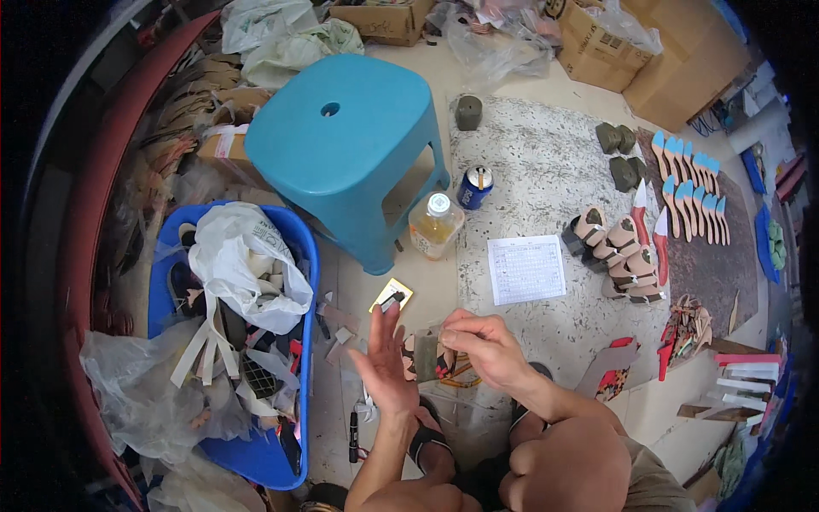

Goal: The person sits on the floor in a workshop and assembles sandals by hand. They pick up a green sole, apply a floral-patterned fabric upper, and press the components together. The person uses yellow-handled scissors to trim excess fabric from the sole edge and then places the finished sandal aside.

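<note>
Ahead of the right hand (488,345): scuffed board (522,175), cartons (687,64).

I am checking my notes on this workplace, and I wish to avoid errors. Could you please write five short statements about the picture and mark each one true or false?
1. The right hand holds a grey-green piece. True.
2. The left hand is closed in a fist. False: its fingers are stretched out.
3. The bottle stands on top of the stool. False: it stands on the floor beside it.
4. A blue can stands to the right of the bottle. True.
5. The basin with the plastic bag is red. False: it is blue.
</note>
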Available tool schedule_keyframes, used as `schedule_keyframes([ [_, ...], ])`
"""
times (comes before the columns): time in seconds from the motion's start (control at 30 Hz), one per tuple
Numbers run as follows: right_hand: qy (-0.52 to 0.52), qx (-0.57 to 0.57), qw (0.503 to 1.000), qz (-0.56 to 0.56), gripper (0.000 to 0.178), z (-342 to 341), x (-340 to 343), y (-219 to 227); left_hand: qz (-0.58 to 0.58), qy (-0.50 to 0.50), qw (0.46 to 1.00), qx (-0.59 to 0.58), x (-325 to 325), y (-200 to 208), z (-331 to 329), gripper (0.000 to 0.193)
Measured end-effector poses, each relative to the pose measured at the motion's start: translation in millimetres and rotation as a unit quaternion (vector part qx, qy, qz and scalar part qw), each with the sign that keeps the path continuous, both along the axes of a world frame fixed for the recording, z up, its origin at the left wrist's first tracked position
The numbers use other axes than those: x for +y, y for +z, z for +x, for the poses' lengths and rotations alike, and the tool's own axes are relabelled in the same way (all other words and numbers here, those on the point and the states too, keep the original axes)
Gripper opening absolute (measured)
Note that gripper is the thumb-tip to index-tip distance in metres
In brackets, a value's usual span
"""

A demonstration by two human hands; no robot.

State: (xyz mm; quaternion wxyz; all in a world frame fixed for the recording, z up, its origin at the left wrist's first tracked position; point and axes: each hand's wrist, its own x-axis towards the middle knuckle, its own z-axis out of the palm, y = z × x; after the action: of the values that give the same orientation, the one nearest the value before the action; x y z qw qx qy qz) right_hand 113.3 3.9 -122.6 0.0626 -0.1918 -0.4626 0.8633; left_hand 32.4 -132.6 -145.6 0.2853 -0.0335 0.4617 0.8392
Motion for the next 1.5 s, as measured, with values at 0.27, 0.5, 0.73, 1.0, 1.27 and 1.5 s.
schedule_keyframes([
  [0.27,0.02,0.04,0.987,0.157,0.023,2.1,-23.2,2.7,0.247,0.006,0.918,-0.309,-17.2,-20.2,-1.3,0.065],
  [0.5,0.062,0.043,0.968,0.24,0.026,9.5,13.8,15.9,0.134,0.016,0.935,-0.329,-7.4,-8.4,-6.8,0.067],
  [0.73,0.104,-0.022,0.971,0.215,0.013,20.8,26.3,21.3,0.094,-0.045,0.937,-0.332,17.1,-10.5,3.5,0.073],
  [1.0,-0.114,-0.05,0.992,0.031,0.019,35.4,29.9,-32.6,0.136,-0.042,0.956,-0.257,41.4,20.4,4.1,0.043],
  [1.27,-0.059,0.015,0.913,0.403,0.039,29.9,35.3,-8.7,0.057,-0.001,0.985,-0.164,25.7,14.7,8.6,0.041],
  [1.5,0.011,0.011,0.906,0.424,0.041,21.9,27.8,8.4,0.062,-0.019,0.986,-0.155,30.7,18.5,13.4,0.039],
])
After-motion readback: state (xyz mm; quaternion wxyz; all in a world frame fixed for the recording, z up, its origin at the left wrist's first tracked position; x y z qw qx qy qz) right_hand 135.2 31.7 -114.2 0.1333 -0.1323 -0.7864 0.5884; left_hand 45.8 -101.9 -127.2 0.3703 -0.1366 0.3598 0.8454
